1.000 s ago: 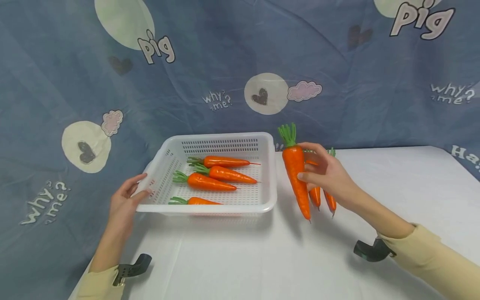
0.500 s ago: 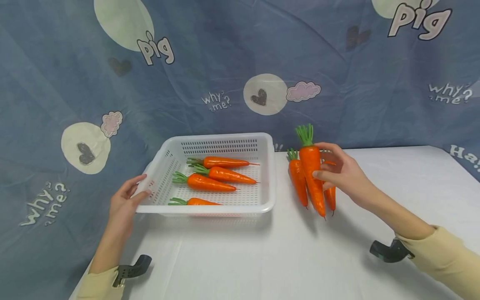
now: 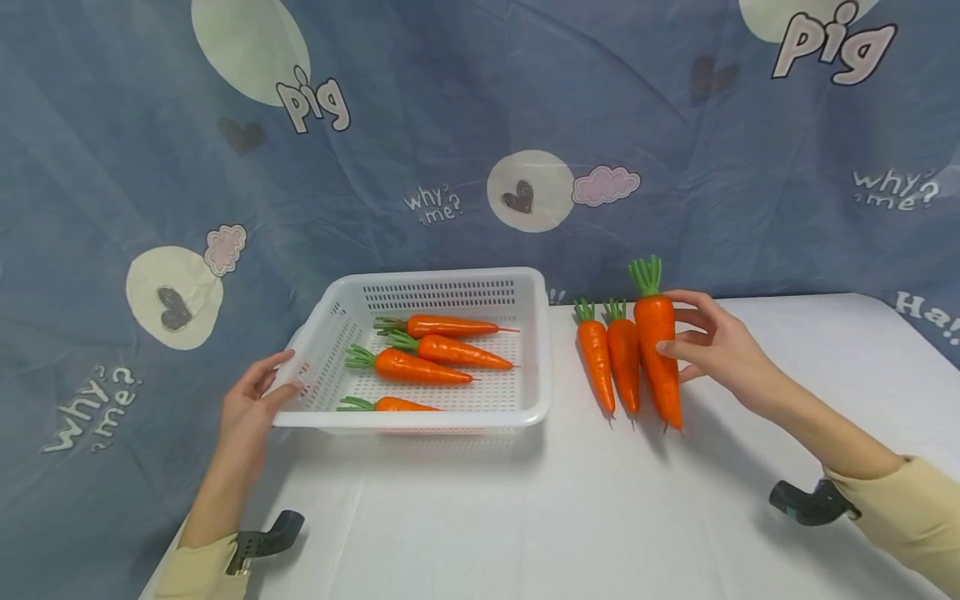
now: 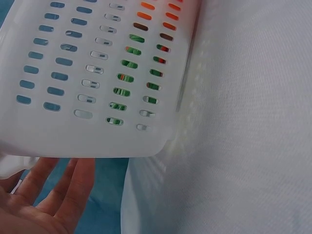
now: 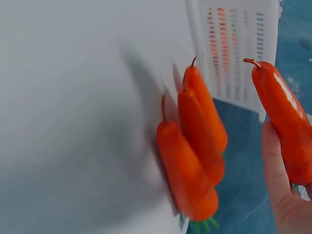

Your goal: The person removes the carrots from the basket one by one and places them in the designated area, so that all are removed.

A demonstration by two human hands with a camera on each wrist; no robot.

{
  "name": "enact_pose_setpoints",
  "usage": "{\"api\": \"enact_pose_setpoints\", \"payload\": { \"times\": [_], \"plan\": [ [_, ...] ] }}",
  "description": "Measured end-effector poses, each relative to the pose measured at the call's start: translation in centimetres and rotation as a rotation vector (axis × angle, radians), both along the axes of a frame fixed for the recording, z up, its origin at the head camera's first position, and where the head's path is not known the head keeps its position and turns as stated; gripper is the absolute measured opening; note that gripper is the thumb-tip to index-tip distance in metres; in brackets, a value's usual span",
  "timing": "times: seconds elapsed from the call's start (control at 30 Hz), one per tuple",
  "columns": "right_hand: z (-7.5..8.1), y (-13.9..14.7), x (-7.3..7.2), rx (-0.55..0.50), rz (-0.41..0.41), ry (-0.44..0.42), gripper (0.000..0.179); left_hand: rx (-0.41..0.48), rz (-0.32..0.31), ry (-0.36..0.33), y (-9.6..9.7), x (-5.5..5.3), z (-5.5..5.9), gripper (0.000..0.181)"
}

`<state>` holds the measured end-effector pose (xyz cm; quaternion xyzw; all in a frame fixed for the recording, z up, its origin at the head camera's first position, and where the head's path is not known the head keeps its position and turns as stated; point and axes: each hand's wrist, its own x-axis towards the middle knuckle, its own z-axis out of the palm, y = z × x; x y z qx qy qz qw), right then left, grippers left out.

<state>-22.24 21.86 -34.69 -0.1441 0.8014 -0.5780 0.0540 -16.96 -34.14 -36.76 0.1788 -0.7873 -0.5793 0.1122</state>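
Note:
With thumb and fingers my right hand holds a large orange carrot with green stems, raised a little above the white table. Its tip points down toward me in the head view. Two carrots, one on the left and another beside it, lie just left of it; a third is mostly hidden behind it. That third carrot shows in the right wrist view. My left hand grips the left rim of a white perforated basket, thumb over the edge. Several carrots lie inside.
The white table stretches in front of the basket and to the right. Behind its far edge hangs a blue patterned cloth. A dark wrist-worn device sits on the right wrist, and a similar device on the left.
My right hand has moved right with the carrot, passing over the carrots on the table and uncovering the left two. The left hand and the basket have stayed in place.

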Motion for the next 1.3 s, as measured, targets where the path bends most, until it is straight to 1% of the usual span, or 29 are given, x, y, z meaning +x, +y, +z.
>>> {"api": "enact_pose_setpoints", "payload": {
  "times": [0.23, 0.5, 0.67, 0.87, 1.17, 1.3],
  "plan": [
    [-0.6, 1.5, -0.4, 0.039, -0.032, -0.037, 0.067, -0.003, 0.005, 0.006, 0.1, 0.0, 0.1, 0.05],
    [-1.2, 2.9, -1.0, 0.134, -0.065, -0.068, 0.071, -0.005, 0.008, 0.033, 0.1, 0.2, -0.1, 0.049],
    [-1.9, 3.6, -1.4, 0.179, -0.088, -0.085, 0.073, 0.01, 0.004, 0.046, 0.0, 0.2, -0.2, 0.049],
    [-2.8, 4.4, -2.0, 0.227, -0.099, -0.091, 0.074, 0.021, 0.008, 0.038, 0.0, 0.0, -0.3, 0.049],
    [-3.5, 4.9, -2.3, 0.314, -0.112, -0.106, 0.076, 0.036, 0.005, 0.055, 0.0, 0.1, -0.2, 0.048],
    [-3.8, 4.8, -2.6, 0.375, -0.108, -0.118, 0.077, 0.041, 0.008, 0.044, 0.0, 0.1, -0.2, 0.048]
  ]
}}
